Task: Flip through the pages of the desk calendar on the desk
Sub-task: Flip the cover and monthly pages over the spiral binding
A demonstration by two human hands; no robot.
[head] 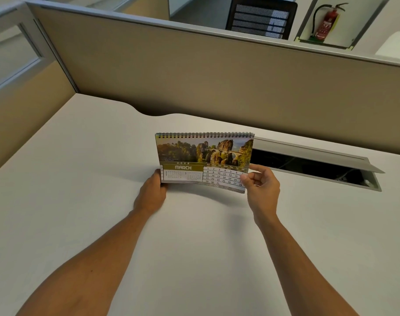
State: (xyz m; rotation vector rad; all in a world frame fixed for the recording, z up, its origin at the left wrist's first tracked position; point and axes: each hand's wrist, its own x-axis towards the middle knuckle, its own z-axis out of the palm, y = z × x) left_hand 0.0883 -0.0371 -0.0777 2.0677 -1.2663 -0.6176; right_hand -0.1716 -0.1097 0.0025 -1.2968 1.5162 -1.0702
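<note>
A spiral-bound desk calendar [204, 159] stands on the white desk [80, 179], a little beyond the middle of it, with its wire binding along the top edge. The page facing the camera reads MARCH 2026 under a photo of sandstone rocks and a stone bridge among trees.

The left hand [152, 192] is closed around the calendar's lower left corner, thumb at the side of the page and the fingers hidden behind it. The right hand [260, 184] pinches the lower right corner of the front page between thumb and forefinger, the other fingers loosely curled; that corner is lifted and the bottom edge of the page bows in a shallow wave, with the edges of the pages beneath showing as thin lines.

Just right of the calendar, an open cable tray [320, 167] is set into the desk. A beige partition [194, 71] runs behind, with a red fire extinguisher [326, 23] beyond it.
</note>
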